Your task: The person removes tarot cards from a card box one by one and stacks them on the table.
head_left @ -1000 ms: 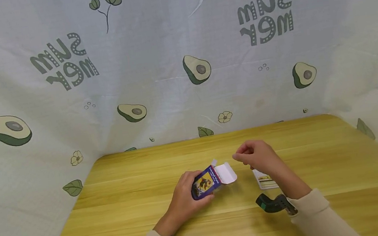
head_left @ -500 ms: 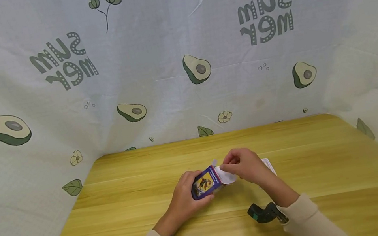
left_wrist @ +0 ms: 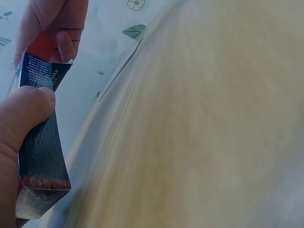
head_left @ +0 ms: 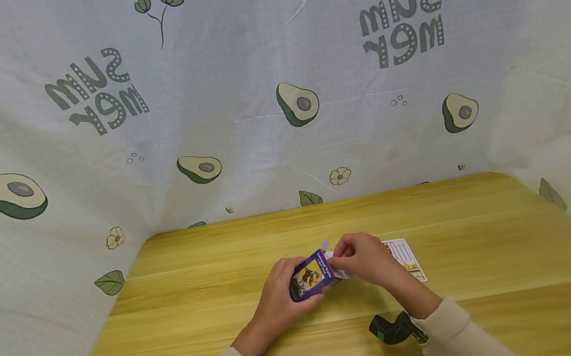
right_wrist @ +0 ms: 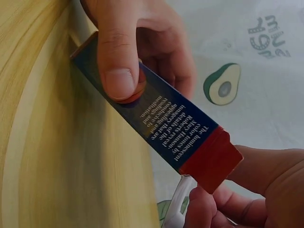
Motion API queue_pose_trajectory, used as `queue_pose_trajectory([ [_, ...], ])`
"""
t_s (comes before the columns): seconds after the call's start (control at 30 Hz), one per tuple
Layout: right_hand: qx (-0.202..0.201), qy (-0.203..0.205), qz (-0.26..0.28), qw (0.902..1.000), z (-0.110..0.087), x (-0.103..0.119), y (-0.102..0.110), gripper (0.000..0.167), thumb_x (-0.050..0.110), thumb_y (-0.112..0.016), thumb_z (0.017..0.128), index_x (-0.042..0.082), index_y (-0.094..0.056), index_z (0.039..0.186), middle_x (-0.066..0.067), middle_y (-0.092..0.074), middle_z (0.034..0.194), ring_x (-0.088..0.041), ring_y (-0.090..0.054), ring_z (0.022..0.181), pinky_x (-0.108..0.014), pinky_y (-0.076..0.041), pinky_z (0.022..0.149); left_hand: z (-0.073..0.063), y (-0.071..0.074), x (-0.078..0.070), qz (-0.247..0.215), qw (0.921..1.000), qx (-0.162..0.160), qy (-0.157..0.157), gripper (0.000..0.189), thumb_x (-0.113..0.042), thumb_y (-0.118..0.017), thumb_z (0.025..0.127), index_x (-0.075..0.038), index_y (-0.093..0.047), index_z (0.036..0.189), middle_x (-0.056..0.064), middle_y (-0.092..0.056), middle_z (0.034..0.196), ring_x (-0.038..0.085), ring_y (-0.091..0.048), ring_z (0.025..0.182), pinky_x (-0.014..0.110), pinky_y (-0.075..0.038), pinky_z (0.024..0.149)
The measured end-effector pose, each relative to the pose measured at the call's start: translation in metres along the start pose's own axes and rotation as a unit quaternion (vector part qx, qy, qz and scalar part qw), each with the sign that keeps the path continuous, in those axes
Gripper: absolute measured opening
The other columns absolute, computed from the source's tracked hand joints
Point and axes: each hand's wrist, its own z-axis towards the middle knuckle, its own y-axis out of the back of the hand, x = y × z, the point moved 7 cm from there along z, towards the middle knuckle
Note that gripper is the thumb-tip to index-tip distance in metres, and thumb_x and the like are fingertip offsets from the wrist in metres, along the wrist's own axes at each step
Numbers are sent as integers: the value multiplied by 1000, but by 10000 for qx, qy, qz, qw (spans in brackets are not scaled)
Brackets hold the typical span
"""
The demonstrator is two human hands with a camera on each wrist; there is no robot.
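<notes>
My left hand (head_left: pixel 276 293) grips a small blue tarot card box (head_left: pixel 309 277), its picture front turned up and its open end pointing right. In the right wrist view, the left thumb (right_wrist: pixel 121 80) presses on the narrow printed side of the box. A red side flap (right_wrist: pixel 213 161) sticks out from the open end. My right hand (head_left: pixel 367 260) is at that end, thumb and fingers pinching the white lid flap (head_left: pixel 343 274), which they partly cover. The inside of the box is hidden.
A white-bordered printed card (head_left: pixel 406 255) lies on the wooden table (head_left: pixel 200 309) just behind the right hand, partly covered by it. A pale cloth (head_left: pixel 230 89) with avocado prints hangs behind the table. Black cameras (head_left: pixel 392 329) sit on both wrists.
My right hand has moved left and slightly down from above the table to the box's lid flap, uncovering more of the printed card. The left hand and box have stayed put.
</notes>
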Motion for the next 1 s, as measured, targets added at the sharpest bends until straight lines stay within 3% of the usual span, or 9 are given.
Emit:
queue_pose_trajectory([
  [0.4,-126,19,-225,9997,-1,-3,-5,18,18,-76,81,8,-61,77,-2,-56,69,-17,-48,63,-28,-39,54,-1,0,-2,44,10000,45,5,66,-36,-82,75,-17,-52,130,-5,-53,116,8,-50,100,29,-48,85],
  [1.0,5,-132,-115,9998,-1,-4,-4,14,19,-75,83,7,-67,80,-2,-61,71,-17,-52,65,-28,-44,55,-2,0,0,35,9999,79,72,66,-36,-82,75,-18,-52,130,-6,-53,115,7,-49,101,30,-48,87],
])
